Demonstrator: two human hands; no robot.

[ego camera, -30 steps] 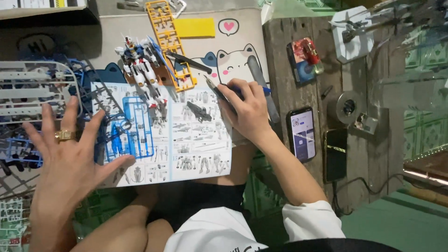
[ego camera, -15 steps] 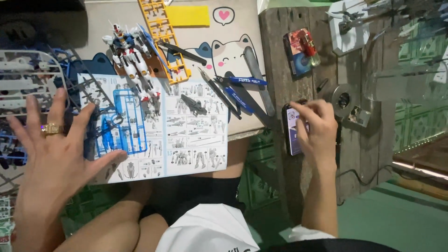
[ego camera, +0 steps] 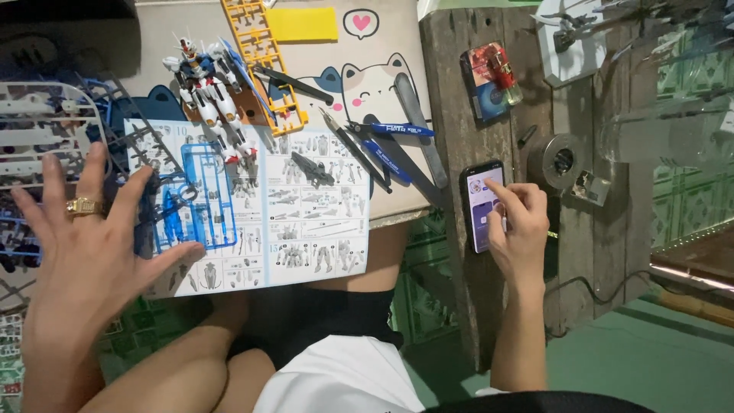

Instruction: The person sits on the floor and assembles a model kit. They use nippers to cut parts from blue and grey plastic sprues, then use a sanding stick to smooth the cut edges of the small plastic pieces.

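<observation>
A dark smartphone (ego camera: 483,205) lies flat on the wooden plank (ego camera: 459,92), screen lit.

a home hobby corner: low worktop (ego camera: 382,30) with model kit frames (ego camera: 260,53), instruction sheet (ego camera: 306,222), hand tools (ego camera: 382,145), green floor tiles (ego camera: 650,359).

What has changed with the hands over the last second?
The right hand left the tools on the mat, crossed right to the wooden board and now taps the lit phone. The left hand stayed spread, with its thumb on the instruction sheet; the model figure is unmoved.
</observation>
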